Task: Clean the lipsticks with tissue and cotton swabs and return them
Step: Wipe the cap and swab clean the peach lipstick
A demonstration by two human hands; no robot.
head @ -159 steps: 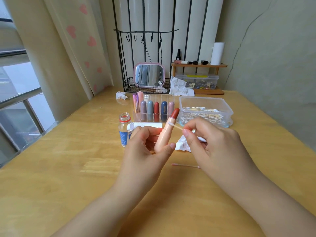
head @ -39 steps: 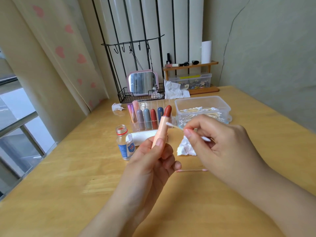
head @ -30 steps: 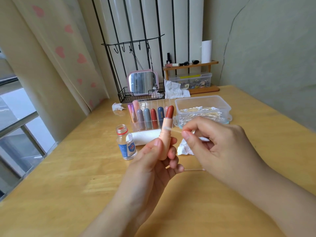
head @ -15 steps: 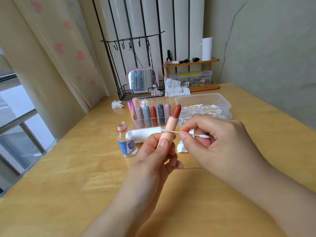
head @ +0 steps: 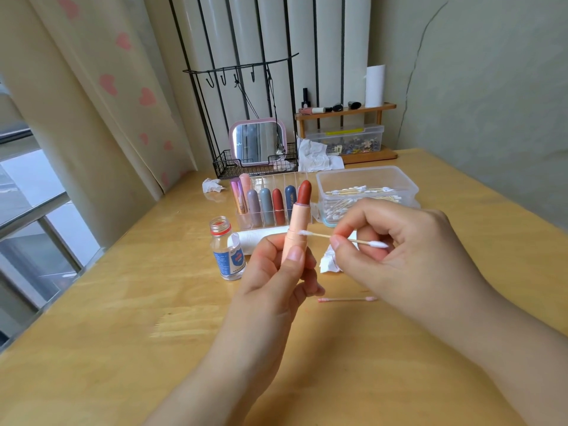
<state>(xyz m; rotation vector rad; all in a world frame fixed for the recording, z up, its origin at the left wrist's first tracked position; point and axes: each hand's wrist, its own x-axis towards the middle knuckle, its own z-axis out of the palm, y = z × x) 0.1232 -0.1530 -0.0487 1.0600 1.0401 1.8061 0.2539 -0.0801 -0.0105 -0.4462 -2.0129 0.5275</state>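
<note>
Fingers [head: 295,256] grip the peach lipstick [head: 297,229] (red bullet extended).

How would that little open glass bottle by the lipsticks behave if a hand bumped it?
The small bottle stands upright, tall and narrow, so it would probably tip easily. Its cap is off, so the clear liquid near its bottom could spill. It looks like smooth glass, likely slippery and breakable, and would probably roll on the table.

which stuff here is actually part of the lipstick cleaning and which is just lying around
In use:
left hand gripping the open lipstick
right hand pinching a cotton swab
swab box
lipstick organizer
crumpled tissue
small bottle
used swab

Lying about:
mirror
wire rack
wooden shelf
paper roll
</note>
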